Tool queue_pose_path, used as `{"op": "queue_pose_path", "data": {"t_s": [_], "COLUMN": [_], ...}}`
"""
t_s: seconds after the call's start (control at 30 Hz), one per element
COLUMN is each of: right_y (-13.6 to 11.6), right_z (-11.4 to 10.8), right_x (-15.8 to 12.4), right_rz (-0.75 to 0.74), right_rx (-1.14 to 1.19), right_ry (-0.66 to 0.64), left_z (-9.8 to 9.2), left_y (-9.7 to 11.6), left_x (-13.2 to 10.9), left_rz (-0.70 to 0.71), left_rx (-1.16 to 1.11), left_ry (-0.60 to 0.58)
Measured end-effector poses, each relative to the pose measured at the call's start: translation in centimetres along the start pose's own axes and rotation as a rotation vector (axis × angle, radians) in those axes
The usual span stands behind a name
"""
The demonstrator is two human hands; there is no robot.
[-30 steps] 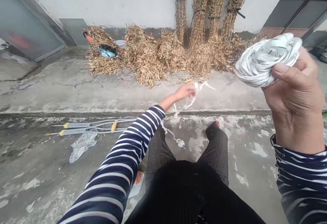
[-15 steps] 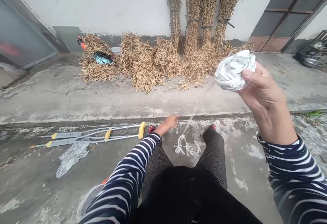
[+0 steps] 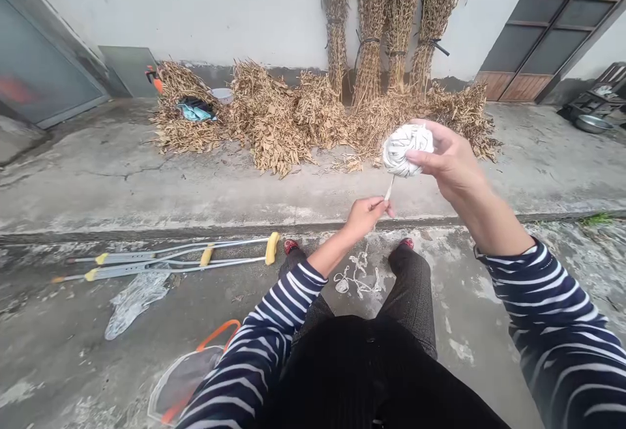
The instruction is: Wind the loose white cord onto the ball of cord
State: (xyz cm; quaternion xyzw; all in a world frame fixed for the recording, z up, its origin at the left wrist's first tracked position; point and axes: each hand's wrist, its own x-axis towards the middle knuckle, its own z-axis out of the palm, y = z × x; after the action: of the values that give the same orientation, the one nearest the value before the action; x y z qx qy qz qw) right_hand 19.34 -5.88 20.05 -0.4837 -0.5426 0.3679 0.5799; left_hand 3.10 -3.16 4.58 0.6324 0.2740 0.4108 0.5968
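Observation:
A round coil of white cord (image 3: 403, 148) is held up in front of me. My right hand (image 3: 452, 158) grips its right side, with the thumb across the front. Just below and to the left, my left hand (image 3: 369, 214) pinches a strand of the cord (image 3: 390, 188) that comes off the bottom of the coil. More loose white cord (image 3: 359, 276) lies in a tangle on the concrete between my feet.
Two crutches (image 3: 176, 259) and a crumpled clear plastic bag (image 3: 137, 295) lie on the left. A basket with an orange handle (image 3: 218, 334) stands near my left sleeve. Ahead, beyond a low step (image 3: 195, 230), are dried plant piles (image 3: 274, 122) and upright bundles (image 3: 369, 44).
My right hand has brought the coil left and slightly down. My left hand has moved right and up, and now pinches the strand close under the coil.

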Motion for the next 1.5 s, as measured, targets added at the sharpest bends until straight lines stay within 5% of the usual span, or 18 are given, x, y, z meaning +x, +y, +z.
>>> {"op": "queue_pose_path", "data": {"t_s": [0.17,0.33,0.47,0.63,0.83,1.0,1.13,1.27,1.5], "right_y": [2.8,7.7,12.1,15.2,14.8,15.4,16.8,17.3,11.3], "right_z": [-1.7,-1.4,-0.2,1.1,1.7,1.8,1.5,1.7,1.7], "right_x": [2.5,3.0,0.9,-2.3,-4.1,-4.9,-5.2,-5.3,-3.7], "right_rz": [-0.253,-0.365,-0.288,-0.051,0.265,0.446,0.444,0.415,0.214], "right_rx": [-0.181,-0.442,-0.453,-0.267,0.181,0.375,0.443,0.41,0.245], "right_ry": [0.128,0.211,0.094,-0.099,-0.202,-0.263,-0.285,-0.25,-0.26], "left_z": [-1.9,-4.0,-4.9,-5.7,-6.3,-6.6,-7.4,-8.3,-7.8], "left_y": [-1.5,2.6,5.6,5.7,4.7,4.9,5.1,3.0,-1.5], "left_x": [-3.8,-5.8,-3.8,0.6,3.5,4.2,4.5,4.7,4.2], "left_rz": [-0.207,-0.243,-0.134,-0.091,-0.237,-0.271,-0.27,-0.337,-0.257], "left_rx": [0.019,-0.264,-0.402,-0.453,-0.435,-0.306,-0.137,-0.066,-0.134], "left_ry": [-0.173,-0.378,-0.304,-0.145,-0.002,-0.053,-0.078,-0.087,-0.208]}}
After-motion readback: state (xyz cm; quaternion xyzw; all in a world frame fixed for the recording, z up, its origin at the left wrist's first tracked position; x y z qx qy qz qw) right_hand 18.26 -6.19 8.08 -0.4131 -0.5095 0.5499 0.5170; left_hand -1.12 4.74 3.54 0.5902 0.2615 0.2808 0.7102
